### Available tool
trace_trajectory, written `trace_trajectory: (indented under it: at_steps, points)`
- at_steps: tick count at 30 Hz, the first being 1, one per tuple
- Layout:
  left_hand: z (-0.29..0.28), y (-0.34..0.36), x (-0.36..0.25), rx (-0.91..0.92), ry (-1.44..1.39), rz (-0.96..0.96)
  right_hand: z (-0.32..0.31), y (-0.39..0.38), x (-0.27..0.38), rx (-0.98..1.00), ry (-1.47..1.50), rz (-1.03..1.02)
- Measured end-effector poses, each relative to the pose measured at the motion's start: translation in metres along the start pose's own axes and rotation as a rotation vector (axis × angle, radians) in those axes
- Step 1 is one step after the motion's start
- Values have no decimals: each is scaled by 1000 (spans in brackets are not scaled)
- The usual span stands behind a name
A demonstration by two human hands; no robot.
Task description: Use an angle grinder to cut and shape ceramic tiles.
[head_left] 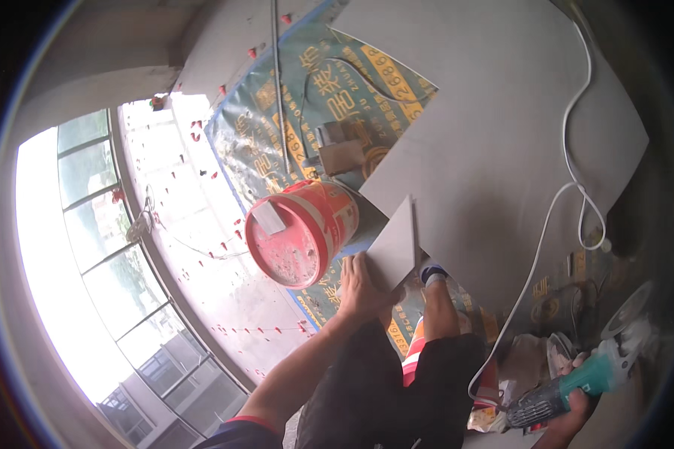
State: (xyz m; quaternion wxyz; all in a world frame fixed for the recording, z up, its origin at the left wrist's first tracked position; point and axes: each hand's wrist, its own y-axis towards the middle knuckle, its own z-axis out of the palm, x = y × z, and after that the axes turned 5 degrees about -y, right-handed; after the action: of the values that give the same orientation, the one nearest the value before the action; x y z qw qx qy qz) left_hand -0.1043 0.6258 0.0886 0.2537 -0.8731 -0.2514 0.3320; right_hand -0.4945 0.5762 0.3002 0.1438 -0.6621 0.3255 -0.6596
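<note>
L hand (361, 288) was closed w/ fingers gripping the lower edge of a small grey tile offcut (394, 243), a roughly triangular piece held tilted up, just beside the big grey tile (494, 142) lying on the printed blue floor sheet (307, 112). R hand (573, 408) was wrapped tight round the body of a green-and-black angle grinder (577, 385) at lower right (disc end pointing up-right, well apart from the offcut). Its white cord (569, 150) ran up across the big tile & looped near the tile's right edge. Red bucket (299, 232) w/ white stripe stood just left of the offcut, near the L hand. Person's dark-shorted knees sat between both hands. Curved windows at left.
</note>
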Motion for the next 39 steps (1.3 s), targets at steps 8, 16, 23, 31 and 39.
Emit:
trace_trajectory:
  at_steps: [8, 16, 23, 31, 39]
  points:
    - [-74, -79, 264, -412, 94, -302, 151, -6, -77, 413, -52, 45]
    - [-114, -30, 377, -606, 92, -60, 308, -42, -159, 585, -174, -3]
    - [-131, -23, 309, -632, 2, 246, 300, -71, -160, 618, -103, 17]
    - [-58, 95, 93, -398, 150, 647, 161, -36, -6, 346, -208, -289]
    - [18, 138, -2, -400, 201, 650, 64, -22, 22, 311, -314, -458]
